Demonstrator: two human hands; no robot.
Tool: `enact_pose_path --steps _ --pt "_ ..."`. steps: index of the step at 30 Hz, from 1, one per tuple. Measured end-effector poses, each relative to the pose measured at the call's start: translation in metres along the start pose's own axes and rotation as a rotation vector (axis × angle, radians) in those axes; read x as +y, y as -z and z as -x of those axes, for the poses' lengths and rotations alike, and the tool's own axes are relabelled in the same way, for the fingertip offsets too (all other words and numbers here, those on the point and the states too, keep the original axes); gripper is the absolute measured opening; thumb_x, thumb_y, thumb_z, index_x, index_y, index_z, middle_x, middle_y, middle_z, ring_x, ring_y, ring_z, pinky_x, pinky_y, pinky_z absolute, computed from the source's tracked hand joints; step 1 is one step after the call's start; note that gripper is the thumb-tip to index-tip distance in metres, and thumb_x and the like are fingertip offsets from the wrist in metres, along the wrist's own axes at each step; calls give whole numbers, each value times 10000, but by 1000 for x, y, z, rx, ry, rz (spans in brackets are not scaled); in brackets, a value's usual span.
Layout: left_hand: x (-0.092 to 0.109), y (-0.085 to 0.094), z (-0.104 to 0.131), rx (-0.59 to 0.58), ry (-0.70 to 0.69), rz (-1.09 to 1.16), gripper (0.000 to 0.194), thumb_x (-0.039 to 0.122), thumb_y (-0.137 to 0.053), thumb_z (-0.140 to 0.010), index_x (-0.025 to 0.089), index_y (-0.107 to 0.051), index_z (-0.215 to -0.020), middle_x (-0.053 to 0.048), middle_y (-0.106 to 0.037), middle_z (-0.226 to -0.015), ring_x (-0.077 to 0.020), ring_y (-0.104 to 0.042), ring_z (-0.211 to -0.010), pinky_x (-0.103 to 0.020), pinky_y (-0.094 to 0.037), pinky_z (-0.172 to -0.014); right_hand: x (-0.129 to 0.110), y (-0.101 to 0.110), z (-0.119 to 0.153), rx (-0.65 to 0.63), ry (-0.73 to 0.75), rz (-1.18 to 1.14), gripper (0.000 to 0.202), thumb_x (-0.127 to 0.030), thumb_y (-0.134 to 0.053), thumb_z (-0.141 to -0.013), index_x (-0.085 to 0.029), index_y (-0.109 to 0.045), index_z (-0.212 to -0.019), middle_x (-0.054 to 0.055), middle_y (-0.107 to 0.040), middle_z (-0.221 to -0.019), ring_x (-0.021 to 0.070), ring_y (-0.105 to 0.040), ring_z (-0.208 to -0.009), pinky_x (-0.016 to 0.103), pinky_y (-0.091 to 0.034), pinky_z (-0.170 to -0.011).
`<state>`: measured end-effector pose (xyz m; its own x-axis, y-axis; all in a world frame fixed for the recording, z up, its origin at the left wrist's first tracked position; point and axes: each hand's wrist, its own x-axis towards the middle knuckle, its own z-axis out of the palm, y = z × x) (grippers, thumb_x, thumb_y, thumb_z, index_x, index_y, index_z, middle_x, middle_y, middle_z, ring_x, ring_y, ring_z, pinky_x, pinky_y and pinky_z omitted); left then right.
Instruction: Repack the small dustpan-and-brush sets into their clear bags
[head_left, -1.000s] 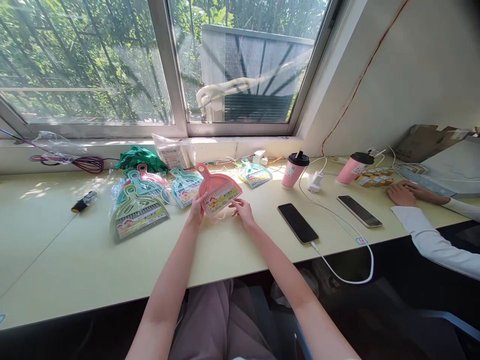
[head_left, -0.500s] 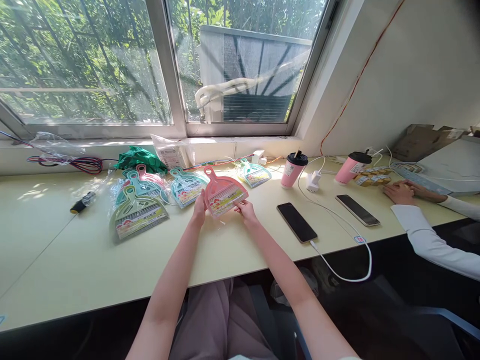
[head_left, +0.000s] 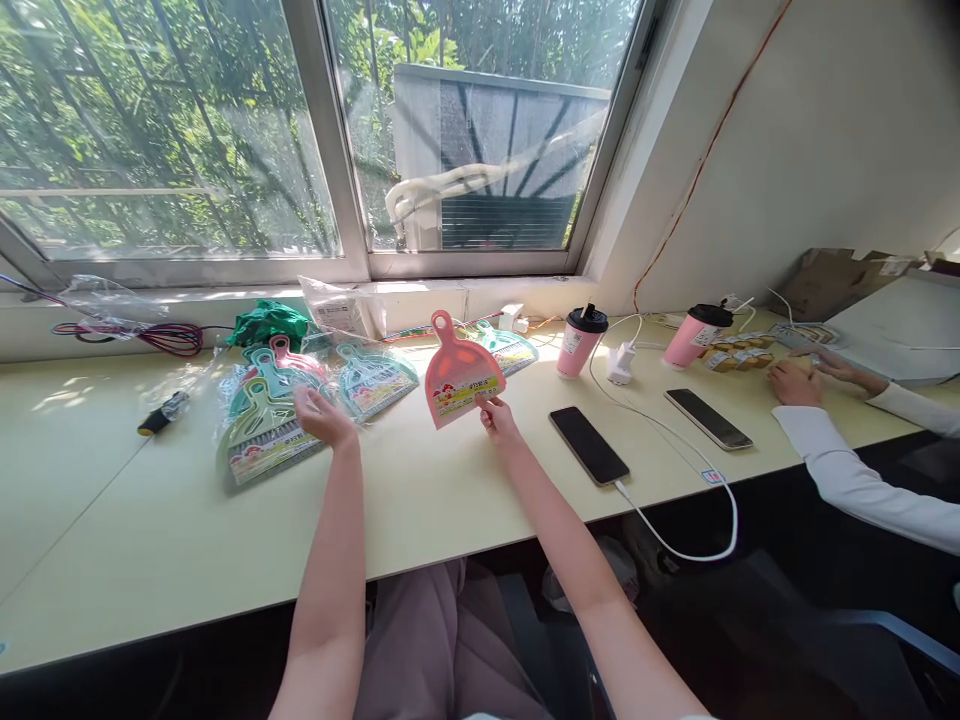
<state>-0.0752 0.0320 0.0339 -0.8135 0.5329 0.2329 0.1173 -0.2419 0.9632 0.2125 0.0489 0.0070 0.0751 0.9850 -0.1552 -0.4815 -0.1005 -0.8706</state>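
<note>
Pinched at its lower right corner, a pink dustpan set point(head_left: 457, 370) with a yellow-green label is held up by my right hand point(head_left: 501, 420). My left hand point(head_left: 322, 415) has its fingers apart over the right edge of a green dustpan set point(head_left: 262, 440); whether it touches the set is unclear. Behind that set lie a teal one point(head_left: 274, 375) and a pink one, in clear wrapping. Another teal set point(head_left: 373, 382) lies to the right of my left hand. A further teal set point(head_left: 510, 348) is partly hidden behind the held pink one.
Two phones point(head_left: 590, 446) point(head_left: 708, 418) and two pink cups point(head_left: 577, 350) point(head_left: 690, 340) stand or lie to the right, with a white cable. Another person's hands point(head_left: 796, 382) are at the far right. A black-and-yellow tool point(head_left: 161, 414) lies left.
My left hand has let go of the pink dustpan set and moved left to the green one. My right hand still holds the pink set, now raised more upright.
</note>
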Motion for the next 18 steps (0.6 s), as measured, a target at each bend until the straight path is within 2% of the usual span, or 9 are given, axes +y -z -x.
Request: enact_pose_path --steps 3,4,5,7,8,9,11,14,18 --pt "10 8 10 356 -276 -317 791 439 -610 -905 127 -236 -1529 -224 -159 -1650 -344 -58 -1554 -564 48 -1243 -1 0 3 -19 17 -29 333 -277 -805 -552 -199 -584 -790 -43 -617 -732 12 -311 -433 190 -293 -398" --pt "14 7 15 351 -373 -356 808 445 -638 -894 140 -242 -1529 -218 -139 -1657 -350 -26 -1556 -573 89 -1234 -1 -1 5 -25 19 -22 342 -283 -808 -547 -201 -582 -790 -45 -613 -731 14 -312 -434 194 -295 -400" --pt "17 5 20 275 -460 -342 773 459 -628 -905 154 -271 -1520 -206 -167 -1655 -347 -39 -1557 -570 95 -1235 -1 -2 7 -34 20 -10 352 -291 -814 -542 -200 -581 -790 -46 -611 -726 14 -314 -432 197 -293 -401" --pt "23 -6 34 -70 -512 -177 631 496 -537 -957 178 -371 -1476 -182 -371 -1575 -333 -222 -1523 -558 -29 -1259 -1 -5 10 -54 26 26 374 -310 -828 -530 -195 -589 -794 -49 -611 -710 14 -313 -422 204 -281 -401" --pt "24 -15 42 -302 -449 -43 583 522 -486 -976 195 -419 -1454 -162 -493 -1489 -323 -354 -1465 -548 -151 -1251 -1 -7 12 -61 30 50 382 -321 -834 -527 -192 -595 -796 -52 -605 -689 16 -312 -415 207 -271 -399" --pt "25 -24 51 -550 -298 93 561 558 -437 -987 216 -464 -1430 -145 -593 -1384 -318 -480 -1376 -541 -285 -1206 -1 -8 12 -68 30 75 385 -330 -838 -528 -188 -602 -796 -56 -596 -660 19 -315 -407 209 -264 -399" --pt "22 -42 68 -888 48 286 575 623 -509 -932 233 -561 -1352 -133 -672 -1268 -338 -603 -1232 -533 -457 -1072 -2 -9 12 -86 26 126 359 -327 -835 -547 -180 -611 -787 -60 -576 -604 29 -340 -393 208 -272 -404" --pt "12 -59 82 -901 179 361 466 508 -730 -820 220 -678 -1183 -102 -711 -1175 -310 -651 -1144 -418 -527 -977 -6 -6 8 -93 -3 238 244 -280 -790 -633 -170 -632 -783 -16 -632 -642 69 -473 -410 216 -366 -444" --pt "1 -59 76 -710 241 324 331 460 -651 -899 217 -709 -1116 -78 -726 -1133 -264 -655 -1134 -362 -522 -973 -12 10 1 127 59 575 98 -220 -640 -807 -167 -689 -874 83 -735 -907 145 -641 -529 267 -476 -553"
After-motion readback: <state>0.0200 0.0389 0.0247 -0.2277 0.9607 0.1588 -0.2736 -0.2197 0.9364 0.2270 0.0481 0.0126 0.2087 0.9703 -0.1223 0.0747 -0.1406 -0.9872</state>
